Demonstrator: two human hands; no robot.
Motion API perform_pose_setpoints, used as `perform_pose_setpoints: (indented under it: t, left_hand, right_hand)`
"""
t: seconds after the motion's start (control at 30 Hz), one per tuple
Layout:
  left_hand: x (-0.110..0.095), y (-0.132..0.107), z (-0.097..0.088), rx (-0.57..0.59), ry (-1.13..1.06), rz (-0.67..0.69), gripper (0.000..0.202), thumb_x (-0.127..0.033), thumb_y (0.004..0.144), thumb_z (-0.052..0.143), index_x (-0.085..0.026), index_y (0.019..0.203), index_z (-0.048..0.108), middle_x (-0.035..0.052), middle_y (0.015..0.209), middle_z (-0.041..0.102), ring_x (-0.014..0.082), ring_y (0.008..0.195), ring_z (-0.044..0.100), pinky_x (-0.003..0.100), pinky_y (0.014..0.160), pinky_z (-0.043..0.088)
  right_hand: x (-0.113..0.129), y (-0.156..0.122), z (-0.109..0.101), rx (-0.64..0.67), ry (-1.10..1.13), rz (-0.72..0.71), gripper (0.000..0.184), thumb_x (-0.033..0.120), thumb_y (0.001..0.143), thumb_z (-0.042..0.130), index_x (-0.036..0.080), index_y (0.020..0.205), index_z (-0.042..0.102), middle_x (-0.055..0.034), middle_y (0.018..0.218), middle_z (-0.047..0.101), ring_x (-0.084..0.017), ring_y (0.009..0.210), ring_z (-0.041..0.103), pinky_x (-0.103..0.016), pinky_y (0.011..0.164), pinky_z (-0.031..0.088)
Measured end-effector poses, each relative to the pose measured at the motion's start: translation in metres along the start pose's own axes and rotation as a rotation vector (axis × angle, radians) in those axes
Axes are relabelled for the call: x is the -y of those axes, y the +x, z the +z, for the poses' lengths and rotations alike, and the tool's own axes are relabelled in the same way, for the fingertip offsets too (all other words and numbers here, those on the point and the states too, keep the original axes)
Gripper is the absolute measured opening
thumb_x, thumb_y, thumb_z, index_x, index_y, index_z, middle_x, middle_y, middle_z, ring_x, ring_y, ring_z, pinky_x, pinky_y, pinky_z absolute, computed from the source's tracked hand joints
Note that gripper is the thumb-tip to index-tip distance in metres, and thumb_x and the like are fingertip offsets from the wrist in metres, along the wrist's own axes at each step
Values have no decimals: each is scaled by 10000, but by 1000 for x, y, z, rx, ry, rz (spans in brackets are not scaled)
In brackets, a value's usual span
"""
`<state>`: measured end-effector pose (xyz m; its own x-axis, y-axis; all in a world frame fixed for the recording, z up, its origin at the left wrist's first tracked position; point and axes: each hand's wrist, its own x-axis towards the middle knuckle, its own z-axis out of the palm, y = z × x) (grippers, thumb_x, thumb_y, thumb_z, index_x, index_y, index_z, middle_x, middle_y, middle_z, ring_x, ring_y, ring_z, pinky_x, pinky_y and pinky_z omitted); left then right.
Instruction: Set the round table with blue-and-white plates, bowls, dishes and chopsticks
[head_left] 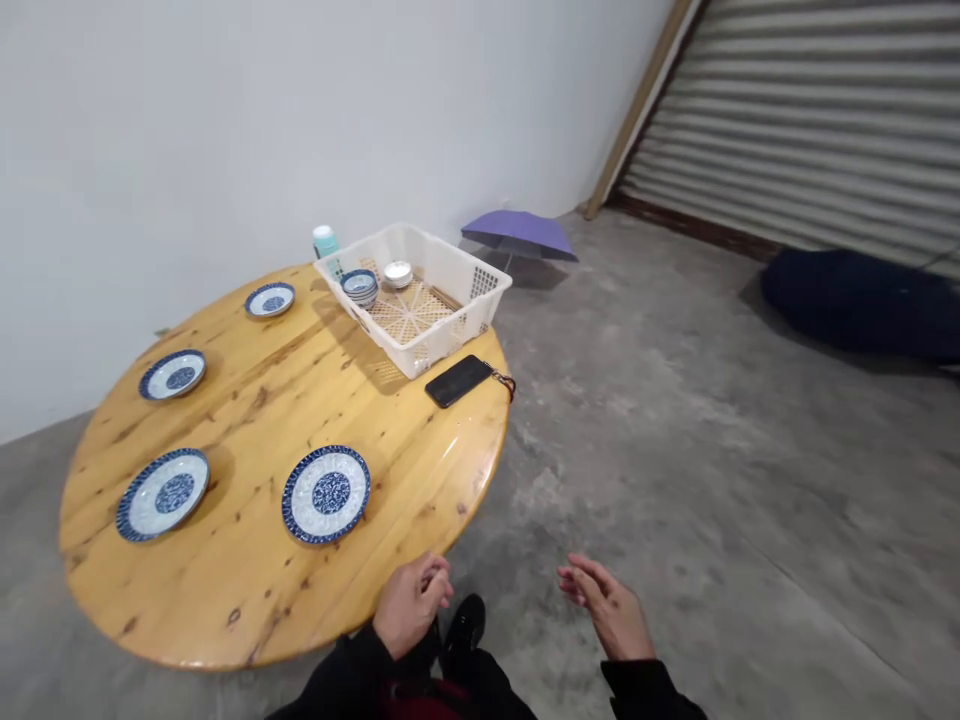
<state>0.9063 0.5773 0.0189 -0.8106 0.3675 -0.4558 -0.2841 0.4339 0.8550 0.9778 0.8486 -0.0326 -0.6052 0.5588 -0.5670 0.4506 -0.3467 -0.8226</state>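
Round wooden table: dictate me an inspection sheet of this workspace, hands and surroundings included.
Surface: round wooden table, glossy, knotted.
Work items: four blue-and-white plates, set apart; white basket holding patterned bowls and small white dishes.
Clutter: phone with strap beside the basket; bottle behind it.
Hands: left hand by the table edge; right hand off the table; nothing seen in either.
Cables: nothing seen.
Surroundings: purple umbrella, ribbed shutter, grey floor.

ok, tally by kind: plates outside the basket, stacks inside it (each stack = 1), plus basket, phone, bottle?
Blue-and-white plates: 4
Blue-and-white bowl stack: 1
Small white dish stack: 1
White plastic basket: 1
Black smartphone: 1
White-capped bottle: 1
Total: 9
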Motion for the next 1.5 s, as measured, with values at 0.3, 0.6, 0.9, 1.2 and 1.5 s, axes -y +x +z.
perform_pose_setpoints:
  t: [0.3,0.6,0.9,1.2,1.5]
  left_hand:
    - [-24,39,-20,-96,-60,121,266,-391,891,451,-185,931,615,32,777,698,168,681,683,281,698,531]
    - [-14,51,-38,-333,-213,79,330,-468,916,457,-178,948,611,59,810,707,186,727,699,306,722,562]
    - [-59,97,-22,-729,-213,-97,382,-513,874,490,-171,969,631,60,810,726,204,723,715,347,720,587]
    - [-149,132,-17,-804,-201,102,323,-441,887,517,-160,1000,628,66,817,723,181,733,712,315,729,583]
    - [-201,145,-69,-831,-169,343,309,-391,895,523,-146,1060,615,88,924,735,192,831,723,325,778,584]
  right_hand:
    - [50,-7,64,177,-88,-85,632,621,442,831,149,845,712,-104,730,748,-224,619,684,-324,584,526]
    - [68,23,118,380,-220,25,628,631,443,835,156,833,705,-94,713,744,-207,600,669,-321,590,500]
    - [103,90,138,886,-399,50,612,690,592,759,152,873,677,-66,722,718,-151,568,624,-275,561,456]
    - [203,161,136,923,-361,-160,619,684,605,762,149,909,698,-93,783,741,-198,649,671,-332,635,535]
    - [277,176,127,861,-378,-451,572,624,647,785,138,935,702,-103,799,757,-200,659,698,-324,615,556]
